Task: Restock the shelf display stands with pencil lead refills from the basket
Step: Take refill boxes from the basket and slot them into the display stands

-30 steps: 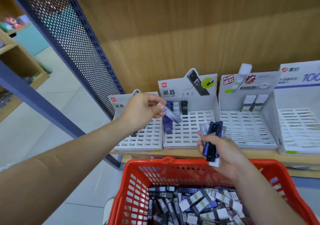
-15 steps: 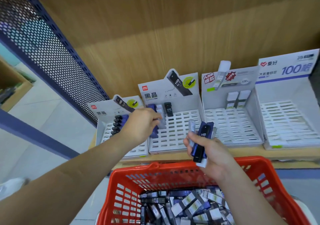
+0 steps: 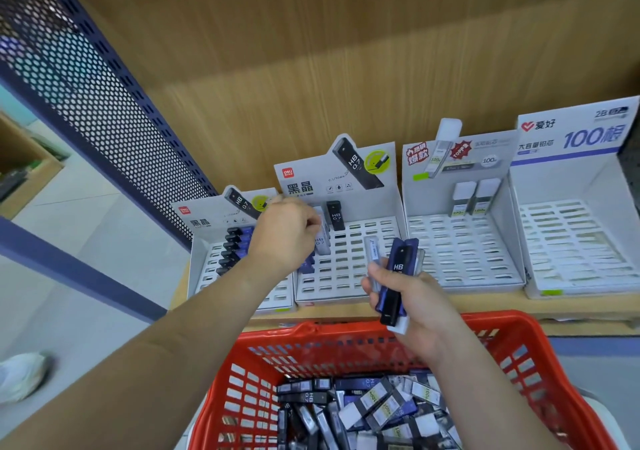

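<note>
- left grip (image 3: 287, 233): fingers curled onto the top of a pale refill (image 3: 321, 241). Thumb hidden.
- The pale refill stands upright in the back-left slots of the second stand (image 3: 363, 278). Blue refills (image 3: 306, 265) are just in front of it and a black HB refill (image 3: 335, 215) is beside it on the right.
- right grip (image 3: 415, 297): clamped on a spare bundle (image 3: 394, 276), blue HB case in front and clear ones behind, held over the stand's front edge.
- Step in hand, my read: seating the pale refill in its slot.
- To do it well: keep it vertical, push straight down till it bottoms, label facing out. Lift the fingers straight up on release, since the neighbours are close and look easy to tip.
- Check each case's marking against the stand's header (HB 0.7) before feeding from the bundle.
- Supply: red basket (image 3: 242, 363) sits below the shelf (image 3: 485, 307), with a pile of refills (image 3: 363, 411) inside. Most slots look unfilled, so I'd judge it early in the job.
</note>
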A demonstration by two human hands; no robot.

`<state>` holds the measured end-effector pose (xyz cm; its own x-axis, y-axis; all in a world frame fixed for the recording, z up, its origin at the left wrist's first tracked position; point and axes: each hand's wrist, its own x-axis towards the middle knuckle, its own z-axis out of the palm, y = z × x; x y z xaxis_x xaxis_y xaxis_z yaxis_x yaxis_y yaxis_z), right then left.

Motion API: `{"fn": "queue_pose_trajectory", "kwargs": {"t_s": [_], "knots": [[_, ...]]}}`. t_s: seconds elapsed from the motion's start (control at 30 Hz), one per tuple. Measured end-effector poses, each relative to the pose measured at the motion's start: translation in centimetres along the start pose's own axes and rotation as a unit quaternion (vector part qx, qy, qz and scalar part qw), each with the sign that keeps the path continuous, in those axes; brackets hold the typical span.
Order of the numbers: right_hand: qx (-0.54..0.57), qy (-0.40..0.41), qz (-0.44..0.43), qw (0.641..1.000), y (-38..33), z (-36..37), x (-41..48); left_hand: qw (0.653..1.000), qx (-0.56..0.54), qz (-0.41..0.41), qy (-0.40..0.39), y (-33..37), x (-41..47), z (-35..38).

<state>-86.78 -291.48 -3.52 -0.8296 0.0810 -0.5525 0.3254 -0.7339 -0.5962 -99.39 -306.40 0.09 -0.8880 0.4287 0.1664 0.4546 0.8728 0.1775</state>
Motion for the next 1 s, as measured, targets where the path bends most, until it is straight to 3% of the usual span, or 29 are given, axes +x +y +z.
{"fn": "queue_pose_trajectory", "kwargs": {"t_s": [0.07,0.1,0.13,0.2,0.23,0.3,0.4,0.53,0.6,0.73,0.9,1.0], "knots": [[-0.016,-0.023,-0.02,0.999,-0.1,0.5,-0.3,0.998,-0.059,-0.019,0.004,0.5,-0.8,-0.6],[-0.028,-0.032,-0.032,0.999,-0.2,0.8,-0.5,0.985,-0.159,-0.059,-0.014,1.0,-1.4,-1.1],[-0.045,-0.037,-0.043,0.997,-0.3,1.0,-0.7,0.947,-0.299,-0.102,-0.055,1.6,-2.0,-1.8],[-0.089,-0.054,-0.059,0.993,-0.7,1.6,-1.2,0.822,-0.526,-0.148,-0.161,2.8,-3.0,-3.0],[-0.105,-0.067,-0.061,0.99,-0.9,1.9,-1.5,0.785,-0.572,-0.144,-0.191,3.0,-3.4,-3.4],[-0.11,-0.104,-0.054,0.987,-1.2,2.2,-1.8,0.754,-0.611,-0.121,-0.206,3.2,-3.9,-3.9],[-0.098,-0.151,-0.029,0.983,-1.4,2.6,-2.1,0.746,-0.634,-0.134,-0.155,2.9,-4.1,-4.2],[-0.057,-0.149,-0.029,0.987,-1.6,2.8,-2.0,0.727,-0.652,-0.206,-0.069,2.0,-4.1,-4.5],[-0.05,-0.132,-0.058,0.988,-1.6,3.0,-1.7,0.719,-0.655,-0.219,-0.077,1.8,-4.5,-4.4],[0.006,-0.098,-0.08,0.992,-1.0,3.8,-1.2,0.745,-0.619,-0.209,-0.133,2.1,-5.7,-3.8],[-0.08,-0.048,-0.088,0.992,-0.3,3.8,-0.8,0.771,-0.586,-0.207,-0.137,1.9,-6.8,-2.7],[-0.154,-0.062,-0.096,0.981,0.2,3.4,-0.6,0.755,-0.608,-0.214,-0.125,1.4,-7.0,-2.8]]}}
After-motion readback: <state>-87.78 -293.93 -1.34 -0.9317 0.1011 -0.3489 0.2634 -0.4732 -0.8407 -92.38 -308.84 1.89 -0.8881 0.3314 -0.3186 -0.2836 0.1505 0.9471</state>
